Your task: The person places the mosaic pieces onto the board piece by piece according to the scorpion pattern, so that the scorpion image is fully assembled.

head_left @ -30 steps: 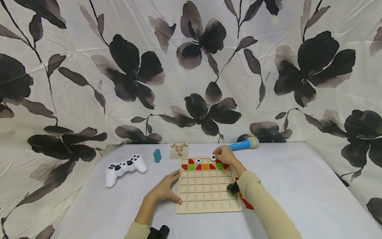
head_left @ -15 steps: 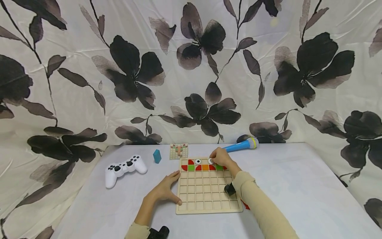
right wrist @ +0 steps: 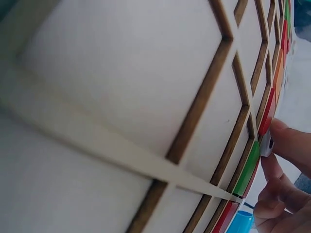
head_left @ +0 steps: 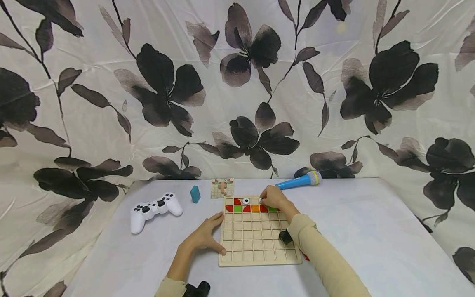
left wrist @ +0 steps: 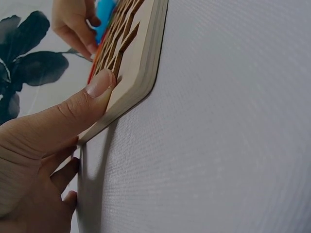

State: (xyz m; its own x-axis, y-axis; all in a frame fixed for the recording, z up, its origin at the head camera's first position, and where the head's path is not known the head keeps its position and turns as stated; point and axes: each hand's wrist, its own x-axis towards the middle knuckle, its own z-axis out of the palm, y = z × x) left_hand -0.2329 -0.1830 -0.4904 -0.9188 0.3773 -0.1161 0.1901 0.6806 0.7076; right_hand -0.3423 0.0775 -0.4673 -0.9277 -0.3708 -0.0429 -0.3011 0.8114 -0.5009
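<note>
A square wooden grid board (head_left: 252, 243) lies on the table, with red, green and orange tiles in its far rows. My left hand (head_left: 203, 236) is spread along the board's left side; in the left wrist view its thumb (left wrist: 73, 104) rests over the rim. My right hand (head_left: 274, 197) is at the board's far edge, pinching a white eye tile (right wrist: 266, 142) between thumb and finger. That tile sits over the grid beside a green tile (right wrist: 247, 169). Another eye tile (head_left: 246, 201) lies in the far row to the left.
A small pattern card (head_left: 222, 187) lies behind the board. To the left are a teal block (head_left: 195, 194) and a white game controller (head_left: 156, 211). A blue toy microphone (head_left: 298, 180) lies at the back right. Red pieces (head_left: 306, 256) show partly beneath the right forearm.
My right hand has moved slightly left and lowered the eye tile onto the far row. My left hand has stayed at the board's left side.
</note>
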